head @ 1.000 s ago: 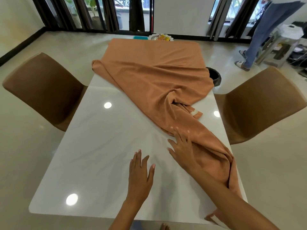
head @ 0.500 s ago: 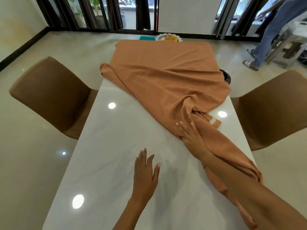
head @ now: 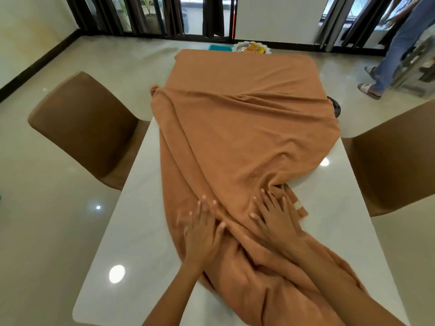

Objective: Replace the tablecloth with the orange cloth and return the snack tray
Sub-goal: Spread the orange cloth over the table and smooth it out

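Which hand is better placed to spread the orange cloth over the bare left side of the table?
Probably the left hand: it lies flat near the orange cloth's left edge, beside the bare table.

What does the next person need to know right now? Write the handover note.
Left hand: flat, fingers spread, pressing on the orange cloth.
Right hand: flat, fingers spread on the bunched folds, beside the cloth's tag.
Cloth: smooth over the far end of the white table, twisted and bunched at the near end; both near corners are bare.
Snack tray: beyond the far end of the table, partly hidden.
Done: orange cloth is on the table.
Left: spread the near half flat, then bring the tray back.
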